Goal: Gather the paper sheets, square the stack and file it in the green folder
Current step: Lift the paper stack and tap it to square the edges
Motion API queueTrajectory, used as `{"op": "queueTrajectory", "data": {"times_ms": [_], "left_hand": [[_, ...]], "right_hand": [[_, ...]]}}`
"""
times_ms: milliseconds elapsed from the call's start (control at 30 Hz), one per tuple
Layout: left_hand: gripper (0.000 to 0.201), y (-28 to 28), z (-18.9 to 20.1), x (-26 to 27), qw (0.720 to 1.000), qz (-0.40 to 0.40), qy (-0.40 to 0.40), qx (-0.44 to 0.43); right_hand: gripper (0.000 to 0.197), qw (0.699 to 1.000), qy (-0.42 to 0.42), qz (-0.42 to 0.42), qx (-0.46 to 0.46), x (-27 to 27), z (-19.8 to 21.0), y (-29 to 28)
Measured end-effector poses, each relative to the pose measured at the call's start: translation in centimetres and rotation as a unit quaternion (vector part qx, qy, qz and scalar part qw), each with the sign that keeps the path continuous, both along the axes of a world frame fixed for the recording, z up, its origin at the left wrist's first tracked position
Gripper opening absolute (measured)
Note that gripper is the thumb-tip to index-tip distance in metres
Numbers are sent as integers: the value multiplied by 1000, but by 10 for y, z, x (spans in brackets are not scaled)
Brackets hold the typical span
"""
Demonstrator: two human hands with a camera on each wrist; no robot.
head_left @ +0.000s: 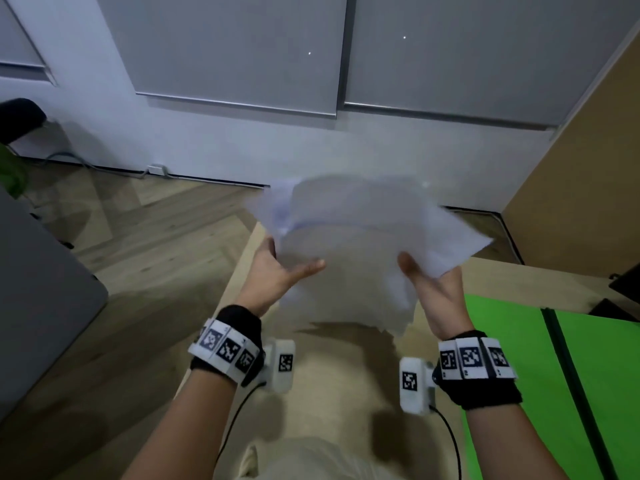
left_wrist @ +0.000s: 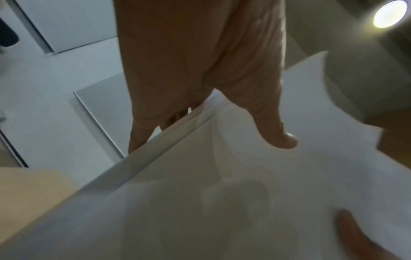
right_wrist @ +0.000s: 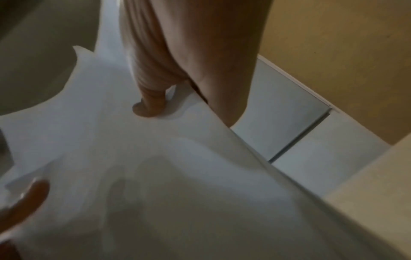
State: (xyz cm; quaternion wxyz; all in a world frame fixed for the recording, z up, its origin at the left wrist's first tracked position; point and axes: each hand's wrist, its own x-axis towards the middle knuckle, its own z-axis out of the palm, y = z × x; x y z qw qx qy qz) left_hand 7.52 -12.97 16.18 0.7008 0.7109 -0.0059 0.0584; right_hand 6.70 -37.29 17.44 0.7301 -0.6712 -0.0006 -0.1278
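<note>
A loose, uneven stack of white paper sheets is lifted above the wooden table, its corners fanned out at different angles. My left hand holds the stack's left edge, thumb on the near face and fingers behind. My right hand grips the right edge the same way, thumb pressed on the paper. The green folder lies open flat on the table at my right, below the right wrist. The sheets fill both wrist views.
A grey wall with roller blinds rises ahead. A tan partition stands at the right. Dark objects sit on the table's far right. A grey surface lies to my left over the wooden floor.
</note>
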Motion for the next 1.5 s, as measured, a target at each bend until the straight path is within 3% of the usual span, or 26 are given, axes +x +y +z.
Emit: {"op": "queueTrajectory", "data": {"times_ms": [100,300,367,467,567,667,833,933,1000,1100,1166,1233,1433,1466,1500], "left_hand": [[56,-10,-9,-6,999,-2,11,32],[68,-15,16,9,998,44,-9,-48],[68,-20,27,12,994,82,-27,-63],[64,-32,35,17,982,164,-25,-90],[45,-45,32,20,967,234,4,-103],[46,-54,27,18,960,268,3,-87],[26,-51,19,14,975,201,13,-89],[41,-48,15,10,987,154,-28,-34],[42,-46,16,8,990,132,-38,-18],[38,-42,16,8,993,112,-39,-20],[44,-38,15,8,992,117,-24,-36],[58,-35,15,10,992,117,-12,-51],[70,-38,19,19,991,122,15,-61],[67,-39,18,21,991,118,20,-61],[63,-40,18,22,992,111,25,-59]], "right_hand": [[23,999,25,9,-32,-3,-18,3],[30,998,35,51,7,-3,-9,-6],[41,998,28,55,17,-4,-5,-8],[60,1000,18,9,17,-2,-1,-6],[75,998,14,-49,38,-1,1,3],[68,993,8,-93,71,-3,3,13],[59,989,-17,-129,65,-5,8,23],[65,986,-70,-144,57,-6,15,27],[54,978,-93,-179,61,-4,20,31],[22,967,-75,-234,63,4,25,33],[15,968,-59,-242,45,10,26,31],[14,968,-45,-245,17,13,25,28],[18,955,-67,-288,9,17,16,20],[25,961,-68,-266,25,16,15,20],[43,971,-66,-229,33,13,12,19]]}}
